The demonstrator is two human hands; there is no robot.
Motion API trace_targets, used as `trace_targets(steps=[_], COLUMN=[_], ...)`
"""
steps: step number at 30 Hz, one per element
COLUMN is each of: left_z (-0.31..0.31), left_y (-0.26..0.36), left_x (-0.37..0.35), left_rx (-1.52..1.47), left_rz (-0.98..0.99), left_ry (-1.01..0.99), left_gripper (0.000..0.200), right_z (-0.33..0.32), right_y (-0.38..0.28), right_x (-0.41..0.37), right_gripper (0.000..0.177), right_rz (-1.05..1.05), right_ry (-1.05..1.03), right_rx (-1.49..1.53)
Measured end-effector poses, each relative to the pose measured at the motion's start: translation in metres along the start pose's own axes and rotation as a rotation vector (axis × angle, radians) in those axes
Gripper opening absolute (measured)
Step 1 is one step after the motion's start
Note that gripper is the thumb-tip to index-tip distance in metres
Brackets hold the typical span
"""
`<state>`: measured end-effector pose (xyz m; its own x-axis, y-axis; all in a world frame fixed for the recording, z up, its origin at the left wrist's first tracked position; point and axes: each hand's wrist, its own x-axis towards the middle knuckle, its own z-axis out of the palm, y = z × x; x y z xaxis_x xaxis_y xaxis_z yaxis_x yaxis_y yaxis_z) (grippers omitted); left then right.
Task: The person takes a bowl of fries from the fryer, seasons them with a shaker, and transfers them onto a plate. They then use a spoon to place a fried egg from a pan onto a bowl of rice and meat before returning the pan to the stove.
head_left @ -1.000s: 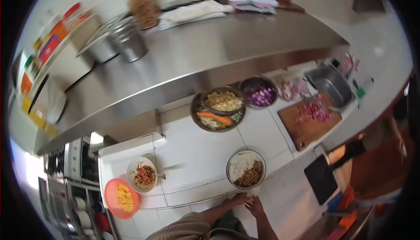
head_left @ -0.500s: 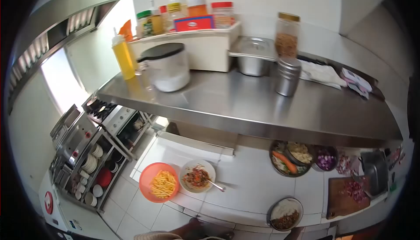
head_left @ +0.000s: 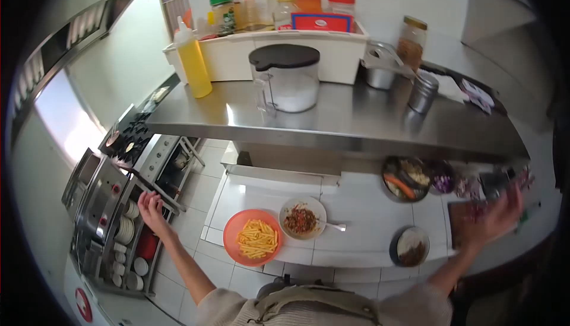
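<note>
My left hand [head_left: 152,210] is raised out to the left, fingers loosely apart with nothing in them, in front of the metal rack. Far to the right my right hand [head_left: 503,214], smeared by motion, is raised with its fingers stretched over the cutting board [head_left: 457,225]. Between my arms, an orange plate [head_left: 233,244] of French fries [head_left: 257,238] rests on the white tiled counter. Beside it sits a bowl [head_left: 286,204] of chopped mixed food with a spoon [head_left: 335,226]. A dark-rimmed bowl [head_left: 395,246] holds something white and a brown topping. Neither hand touches these dishes.
A steel shelf [head_left: 350,121] crosses above the counter, bearing a lidded pitcher [head_left: 291,88], an oil bottle [head_left: 195,67] and a shaker [head_left: 423,93]. A pan with a carrot [head_left: 399,186] and a bowl of chopped purple onion [head_left: 442,183] sit at the back right. Dish rack [head_left: 155,260] stands left.
Both hands have come into view, spread wide to the left and right. The view has shifted, so the shelf and the dishes appear in different places.
</note>
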<state>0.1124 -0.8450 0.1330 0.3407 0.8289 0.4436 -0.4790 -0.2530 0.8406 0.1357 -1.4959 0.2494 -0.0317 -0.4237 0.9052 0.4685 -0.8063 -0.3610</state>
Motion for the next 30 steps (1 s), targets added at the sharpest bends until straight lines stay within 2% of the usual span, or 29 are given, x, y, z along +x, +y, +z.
trace_targets(steps=[1,2,3,4,6,8,10,15,17,18,20,21,23,24,26,27,30], left_z=[0.025,0.048,0.067,0.082,0.102,0.116,0.131,0.164,0.181,0.19,0.21,0.224,0.25,0.259,0.274,0.276,0.258], left_y=[0.013,0.024,0.036,0.047,0.063,0.081,0.088,0.101,0.109,0.111,0.125,0.128,0.13,0.136,0.146,0.153,0.152], left_x=[0.002,0.0,-0.006,-0.013,-0.028,-0.042,-0.055,-0.094,-0.119,-0.13,-0.152,-0.163,-0.188,-0.203,-0.226,-0.231,-0.248], left_rx=[-0.021,-0.073,-0.086,-0.103,-0.181,-0.189,-0.277,-0.282,-0.354,-0.403,-0.558,-0.565,-0.923,-0.931,-1.169,-1.347,-1.371], left_rz=[0.032,0.049,0.082,0.12,0.14,0.106,0.071,-0.042,-0.112,-0.159,-0.394,-0.394,-0.773,-0.777,-0.821,-0.917,-1.01], left_ry=[-0.078,-0.131,-0.213,-0.289,-0.467,-0.678,-0.886,-1.264,-1.392,-1.465,-1.58,-1.58,-1.589,-1.589,-1.488,-1.505,-1.401], left_gripper=[0.026,0.025,0.023,0.022,0.021,0.023,0.024,0.031,0.035,0.037,0.045,0.045,0.059,0.059,0.068,0.071,0.076], right_z=[0.038,0.073,0.107,0.138,0.194,0.227,0.242,0.217,0.193,0.181,0.154,0.141,0.115,0.101,0.075,0.062,0.026], right_y=[-0.033,-0.073,-0.08,-0.092,-0.084,-0.075,-0.072,-0.085,-0.098,-0.105,-0.119,-0.126,-0.139,-0.146,-0.158,-0.161,-0.168], right_x=[0.012,0.026,0.034,0.039,0.036,0.031,0.029,0.023,0.024,0.024,0.024,0.026,0.029,0.03,0.032,0.032,0.029], right_gripper=[0.029,0.034,0.038,0.037,0.031,0.026,0.024,0.021,0.019,0.019,0.02,0.02,0.028,0.028,0.034,0.034,0.036], right_rz=[-0.058,-0.307,-0.461,-0.463,-0.65,-0.747,-0.801,-0.935,-0.854,-0.863,-0.835,-0.84,-0.846,-0.85,-0.848,-0.851,-0.88], right_ry=[-0.25,-0.482,-0.601,-0.739,-0.758,-0.816,-0.81,-0.765,-0.753,-0.75,-0.739,-0.739,-0.748,-0.753,-0.785,-0.785,-0.806], right_rx=[0.071,-0.195,-0.136,-0.081,-0.135,-0.344,-0.412,-0.51,-0.371,-0.369,-0.327,-0.331,-0.272,-0.277,-0.193,-0.199,-0.066])
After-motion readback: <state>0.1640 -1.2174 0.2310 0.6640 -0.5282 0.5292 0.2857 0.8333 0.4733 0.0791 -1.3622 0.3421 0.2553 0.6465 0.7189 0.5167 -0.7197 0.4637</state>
